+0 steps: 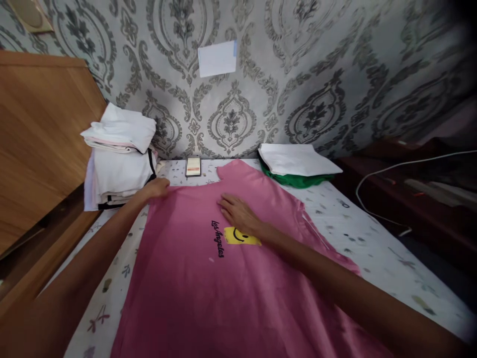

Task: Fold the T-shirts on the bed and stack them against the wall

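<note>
Pink "Los Angeles" T-shirt [179,293] on patterned sheet [331,228]: left hand [158,188] grips its far left corner; right hand [238,214], fingers extended, lies flat on the fabric.

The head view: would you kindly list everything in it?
Pink shirt: one, pink, centre
Patterned sheet: one, white, beneath it
Clothes pile: one, mostly white, left
Wooden panel: one, brown, far left
Folded stack: one, white over green, right
Small flat item: one, cream, by wall
Paper: one, white, on wall
Wallpaper: one, grey, behind
Wall fixture: one, beige, top left
Cable: one, white, right
Clutter: unclear count, dark, right
Left hand, right hand: one each, bare, on shirt
</note>
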### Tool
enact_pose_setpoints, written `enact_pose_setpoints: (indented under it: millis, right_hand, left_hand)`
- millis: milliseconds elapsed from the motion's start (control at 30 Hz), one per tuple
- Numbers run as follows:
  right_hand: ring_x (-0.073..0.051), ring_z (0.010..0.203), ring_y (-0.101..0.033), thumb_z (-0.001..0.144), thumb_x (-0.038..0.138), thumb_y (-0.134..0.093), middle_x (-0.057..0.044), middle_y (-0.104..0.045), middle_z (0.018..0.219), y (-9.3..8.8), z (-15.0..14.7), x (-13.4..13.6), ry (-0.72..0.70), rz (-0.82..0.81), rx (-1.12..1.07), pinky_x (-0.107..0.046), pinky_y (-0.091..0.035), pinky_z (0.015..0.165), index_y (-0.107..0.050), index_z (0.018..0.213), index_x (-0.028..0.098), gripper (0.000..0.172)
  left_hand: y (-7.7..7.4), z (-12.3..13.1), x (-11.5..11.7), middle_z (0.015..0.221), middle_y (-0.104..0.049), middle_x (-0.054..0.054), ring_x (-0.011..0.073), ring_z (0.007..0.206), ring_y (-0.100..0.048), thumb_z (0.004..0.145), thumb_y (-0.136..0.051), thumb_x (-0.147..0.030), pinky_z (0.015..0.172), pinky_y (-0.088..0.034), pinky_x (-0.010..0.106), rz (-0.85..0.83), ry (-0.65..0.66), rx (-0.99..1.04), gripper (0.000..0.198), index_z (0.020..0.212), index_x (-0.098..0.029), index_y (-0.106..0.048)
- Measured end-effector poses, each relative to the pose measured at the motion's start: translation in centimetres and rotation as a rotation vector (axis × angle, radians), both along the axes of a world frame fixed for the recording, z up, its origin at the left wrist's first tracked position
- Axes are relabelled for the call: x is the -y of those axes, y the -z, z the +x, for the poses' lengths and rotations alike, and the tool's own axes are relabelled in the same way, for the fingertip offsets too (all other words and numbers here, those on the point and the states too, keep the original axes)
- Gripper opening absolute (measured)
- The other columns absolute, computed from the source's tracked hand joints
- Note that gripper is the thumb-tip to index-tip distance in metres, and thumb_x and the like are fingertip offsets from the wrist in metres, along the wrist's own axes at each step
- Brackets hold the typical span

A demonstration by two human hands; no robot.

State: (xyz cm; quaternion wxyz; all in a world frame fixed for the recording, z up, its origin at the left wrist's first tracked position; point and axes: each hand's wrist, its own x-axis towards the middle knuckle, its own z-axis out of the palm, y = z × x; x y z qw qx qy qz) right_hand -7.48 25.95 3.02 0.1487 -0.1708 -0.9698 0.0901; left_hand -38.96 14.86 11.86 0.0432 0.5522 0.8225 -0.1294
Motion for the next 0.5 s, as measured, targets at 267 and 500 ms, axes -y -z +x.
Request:
enact_pose_setpoints:
  millis: [267,500]
  right_hand:
    - [-0.025,0.138,-0.047,0.104,0.034,-0.037,-0.015,-0.055,0.147,0.1,0.0,-0.3,0.0,-0.004,-0.006,-0.046,-0.036,0.115,-0.06,0.137,0.019,0.043]
    - [-0.025,0.145,-0.04,0.105,0.035,-0.035,-0.014,-0.052,0.15,0.0,0.1,-0.1,0.012,0.008,0.039,-0.047,-0.028,0.118,-0.055,0.142,0.02,0.045]
  left_hand:
    - [1.2,5.0,1.8,0.124,-0.063,0.03,0.0396,0.117,-0.061,0.092,-0.037,-0.01,0.092,-0.044,0.054,0.247,-0.086,-0.223,0.041,0.13,-0.007,-0.054]
    - [6.4,10.8,1.7,0.155,-0.046,0.014,0.0285,0.143,-0.041,0.103,-0.034,-0.043,0.118,-0.03,0.041,0.296,0.329,0.142,0.054,0.149,-0.014,-0.042]
